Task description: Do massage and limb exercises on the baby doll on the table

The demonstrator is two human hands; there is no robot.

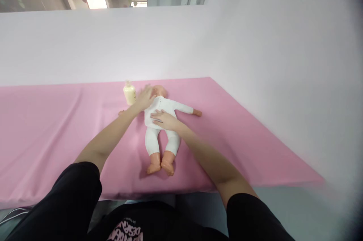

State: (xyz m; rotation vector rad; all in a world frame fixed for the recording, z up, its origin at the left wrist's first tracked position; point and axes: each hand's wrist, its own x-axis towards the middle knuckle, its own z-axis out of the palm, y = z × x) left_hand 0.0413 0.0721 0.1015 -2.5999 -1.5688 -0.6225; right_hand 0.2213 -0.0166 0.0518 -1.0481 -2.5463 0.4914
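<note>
Reaching over a pink, fabric-covered counter (pixel 227 146), a person in black sleeves has both hands at a baby doll (pixel 168 105) in a white long-sleeved suit with tan plastic hands and feet. The doll lies at the centre of the frame, head toward the top, feet toward the bottom. The right hand (pixel 165 120) is open and flat on the torso, fingers spread, gripping nothing. The left hand (pixel 146 98) is open beside the head, partly covering it; whether it touches cannot be told. Just left of it stands a pale yellow pump bottle (pixel 129 94).

For good contact, the right palm should probably be relaxed, with light, even pressure so the doll does not slide on the cloth. The left hand would do best to follow the curve of the head with soft fingers rather than pressing with the tips. Its forearm crosses the doll's arm at centre left, so a slight lift would avoid pinning that limb, and a sideways sweep could knock the bottle.
</note>
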